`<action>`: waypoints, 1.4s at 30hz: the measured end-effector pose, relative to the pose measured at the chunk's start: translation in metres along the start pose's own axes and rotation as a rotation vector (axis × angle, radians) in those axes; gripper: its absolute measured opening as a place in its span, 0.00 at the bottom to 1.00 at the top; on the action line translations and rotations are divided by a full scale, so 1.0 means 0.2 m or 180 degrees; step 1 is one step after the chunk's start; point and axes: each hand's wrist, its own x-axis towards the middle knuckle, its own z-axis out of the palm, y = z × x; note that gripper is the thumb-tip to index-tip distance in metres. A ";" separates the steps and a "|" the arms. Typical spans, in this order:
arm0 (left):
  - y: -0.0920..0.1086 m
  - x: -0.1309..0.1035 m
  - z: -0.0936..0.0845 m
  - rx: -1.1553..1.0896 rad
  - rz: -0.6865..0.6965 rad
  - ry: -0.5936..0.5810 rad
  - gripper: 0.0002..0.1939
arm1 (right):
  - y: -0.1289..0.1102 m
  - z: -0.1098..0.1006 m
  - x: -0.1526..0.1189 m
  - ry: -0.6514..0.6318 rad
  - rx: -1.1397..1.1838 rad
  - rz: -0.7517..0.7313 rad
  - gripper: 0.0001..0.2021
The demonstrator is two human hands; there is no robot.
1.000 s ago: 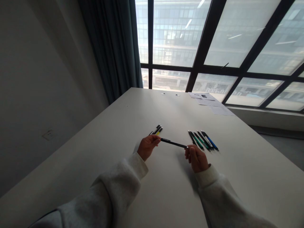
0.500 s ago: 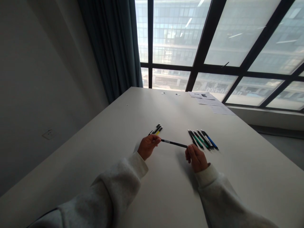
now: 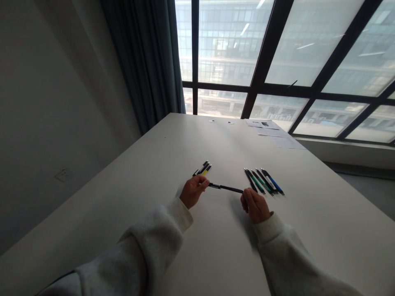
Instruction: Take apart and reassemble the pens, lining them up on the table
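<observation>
A black pen (image 3: pixel 226 188) is stretched between my two hands above the table, tilted slightly down to the right. My left hand (image 3: pixel 193 190) pinches its clip end between thumb and fingers. The other end is gripped by the closed fingers of my right hand (image 3: pixel 254 204). Just beyond my left hand lies a small group of pens (image 3: pixel 203 167), black ones and one with yellow, partly hidden by that hand. Past my right hand, several pens (image 3: pixel 262 181) lie side by side on the table, in black, green and blue.
The white table (image 3: pixel 148 176) reaches to the window (image 3: pixel 228 53). Sheets of paper (image 3: pixel 274 132) lie at its far right corner. Two small cable holes (image 3: pixel 231 123) sit near the far edge. A dark curtain (image 3: pixel 148 61) hangs at the left, beside a wall with a socket (image 3: pixel 62 175).
The pen has turned about its length, so its clip now shows on the lower side. My left hand has shifted very slightly; my right hand stays in place.
</observation>
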 end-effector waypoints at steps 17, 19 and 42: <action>0.08 -0.15 0.18 0.3463 0.2215 -0.0948 0.14 | -0.05 0.07 -0.04 -0.0685 0.0329 0.0609 0.29; 0.08 -0.16 0.18 0.3431 0.2139 -0.1004 0.14 | -0.05 0.07 -0.04 -0.0749 0.0297 0.0672 0.29; 0.11 -0.22 0.27 -0.1547 -0.2030 -0.1858 0.21 | 0.05 0.05 0.01 -0.0530 0.1759 0.0950 0.14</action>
